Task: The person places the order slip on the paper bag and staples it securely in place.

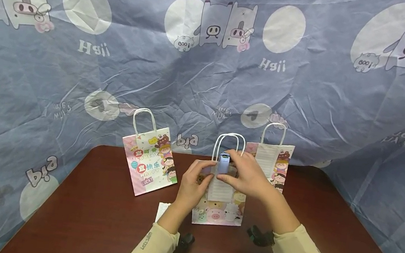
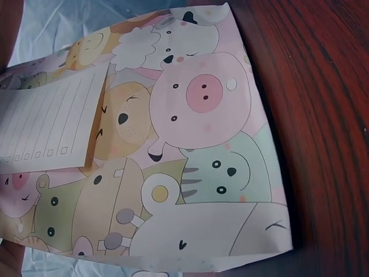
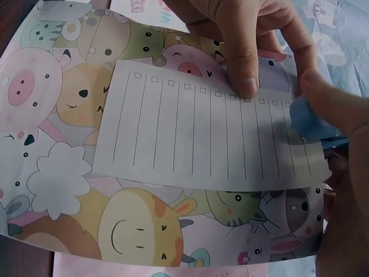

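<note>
A paper gift bag (image 1: 215,216) with cartoon animals and white twisted handles is held up in front of me, over the table's middle. Against its front lies a lined white checklist sheet (image 3: 202,135), level with the bag's top edge. My left hand (image 1: 194,181) pinches sheet and bag at one side, thumb on the paper, fingers partly hidden behind. In my right hand (image 1: 251,174) is a small blue stapler (image 1: 223,164), gripped at the bag's top edge over the end of the sheet. The left wrist view shows the bag's lower front (image 2: 202,115) close up.
On the left lies another gift bag (image 1: 149,164) with colourful lettering. Behind, at the right, a third bag (image 1: 282,166) has a lined sheet on its front. A white paper (image 1: 163,210) is partly covered by my left forearm. Patterned blue cloth (image 1: 208,81) hangs behind the brown table (image 1: 82,213).
</note>
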Available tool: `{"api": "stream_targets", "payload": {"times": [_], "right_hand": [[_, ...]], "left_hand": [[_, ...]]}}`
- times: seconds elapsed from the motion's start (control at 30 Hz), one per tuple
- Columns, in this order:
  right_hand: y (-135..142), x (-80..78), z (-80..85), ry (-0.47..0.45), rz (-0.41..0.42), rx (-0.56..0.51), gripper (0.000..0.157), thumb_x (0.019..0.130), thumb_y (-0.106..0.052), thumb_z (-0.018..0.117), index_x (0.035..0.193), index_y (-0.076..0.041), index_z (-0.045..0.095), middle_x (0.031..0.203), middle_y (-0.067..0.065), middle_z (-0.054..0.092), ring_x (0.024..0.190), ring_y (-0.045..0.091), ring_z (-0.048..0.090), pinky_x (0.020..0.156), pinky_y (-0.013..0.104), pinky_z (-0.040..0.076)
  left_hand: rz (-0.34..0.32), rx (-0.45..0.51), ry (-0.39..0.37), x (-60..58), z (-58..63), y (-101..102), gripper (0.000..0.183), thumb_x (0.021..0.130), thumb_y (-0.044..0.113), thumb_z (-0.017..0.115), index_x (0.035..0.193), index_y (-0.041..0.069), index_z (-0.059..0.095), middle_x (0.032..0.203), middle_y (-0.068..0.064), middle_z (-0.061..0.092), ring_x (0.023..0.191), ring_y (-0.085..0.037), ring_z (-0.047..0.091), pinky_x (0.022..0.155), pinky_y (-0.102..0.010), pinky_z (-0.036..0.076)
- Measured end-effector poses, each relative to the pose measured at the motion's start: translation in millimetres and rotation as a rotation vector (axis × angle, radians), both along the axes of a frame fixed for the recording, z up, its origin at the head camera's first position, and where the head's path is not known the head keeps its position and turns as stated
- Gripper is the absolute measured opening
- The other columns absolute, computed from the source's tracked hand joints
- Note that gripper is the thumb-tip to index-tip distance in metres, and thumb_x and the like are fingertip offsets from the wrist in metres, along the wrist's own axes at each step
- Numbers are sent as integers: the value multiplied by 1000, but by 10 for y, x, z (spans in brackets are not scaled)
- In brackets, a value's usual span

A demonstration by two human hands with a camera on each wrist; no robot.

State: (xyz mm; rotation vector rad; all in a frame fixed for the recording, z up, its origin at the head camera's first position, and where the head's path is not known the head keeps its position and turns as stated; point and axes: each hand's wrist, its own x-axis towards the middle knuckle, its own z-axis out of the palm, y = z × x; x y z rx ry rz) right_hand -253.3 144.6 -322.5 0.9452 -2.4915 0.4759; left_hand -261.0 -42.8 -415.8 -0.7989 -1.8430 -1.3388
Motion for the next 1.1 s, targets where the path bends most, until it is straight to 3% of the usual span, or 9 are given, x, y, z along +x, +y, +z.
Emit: {"api": "stream_targets", "payload": {"times": [0.27, 0.43, 0.67, 0.9, 1.0, 1.1], "right_hand": [[1, 8, 7, 0, -15, -30, 55, 82, -32, 81, 126, -8, 57, 97, 3, 73, 99, 26, 67, 104, 50, 41], [5, 14, 24, -15, -23, -26, 53, 83, -34, 80, 123, -8, 56, 98, 3, 73, 100, 25, 69, 108, 50, 38], [-19, 20, 28, 9, -28, -18, 51, 82, -34, 81, 119, -8, 57, 89, 0, 71, 91, 23, 69, 107, 51, 40], [-126, 13, -57, 85, -146, -26, 63, 76, -51, 81, 115, -7, 59, 75, -2, 64, 74, 21, 59, 99, 50, 45], [-178, 1, -119, 152, -199, -80, 66, 79, -65, 71, 109, -7, 62, 66, -1, 59, 65, 21, 55, 96, 50, 46], [-245, -23, -184, 235, -239, -159, 78, 83, -79, 48, 101, -5, 63, 59, 2, 55, 59, 24, 55, 96, 51, 47]], "left_hand": [[1, -18, -1, -10, 16, 10, 43, 86, -4, 73, 123, 16, 64, 108, -5, 64, 78, -17, 66, 68, -21, 56], [0, -16, 8, -19, 18, 13, 43, 86, -4, 72, 123, 16, 64, 108, -4, 64, 79, -17, 66, 68, -22, 57], [1, -23, -4, -15, 24, 9, 43, 86, -3, 73, 124, 16, 64, 109, -4, 64, 81, -17, 66, 70, -22, 57], [2, -27, -8, 9, 31, 5, 41, 87, 1, 73, 124, 16, 64, 109, -5, 64, 78, -16, 65, 67, -20, 56], [-2, -24, -1, 15, 29, 8, 40, 87, 1, 73, 124, 15, 64, 109, -5, 64, 80, -17, 65, 68, -21, 57], [10, -24, -2, 21, 16, 12, 40, 86, -1, 73, 122, 12, 63, 109, -6, 64, 79, -17, 65, 67, -20, 56]]}}
